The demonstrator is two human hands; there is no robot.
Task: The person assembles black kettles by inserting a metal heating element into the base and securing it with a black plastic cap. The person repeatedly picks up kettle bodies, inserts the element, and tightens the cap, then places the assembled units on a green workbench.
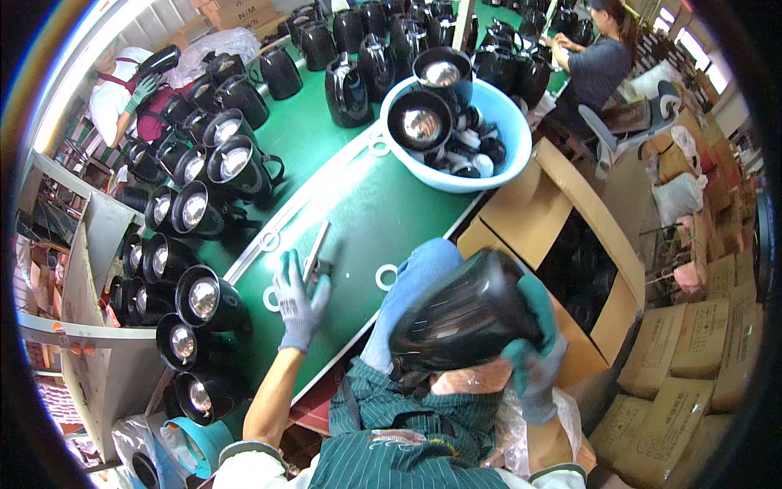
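Observation:
My left hand, in a grey glove with green fingers, lies over the green tabletop with thumb and fingers apart. Right beside its fingers is a slim metal tool; whether they touch it I cannot tell. A white ring lies partly under that hand. In my right hand, gloved the same way, a glossy black jug is held tilted over my lap. A blue cloth shows behind the jug. Other white rings lie flat on the table.
A light blue basin holds black and white parts and two black vessels. Black jugs with silvery insides lie in rows at left; upright jugs stand at the back. An open carton is at right. Two people work farther off.

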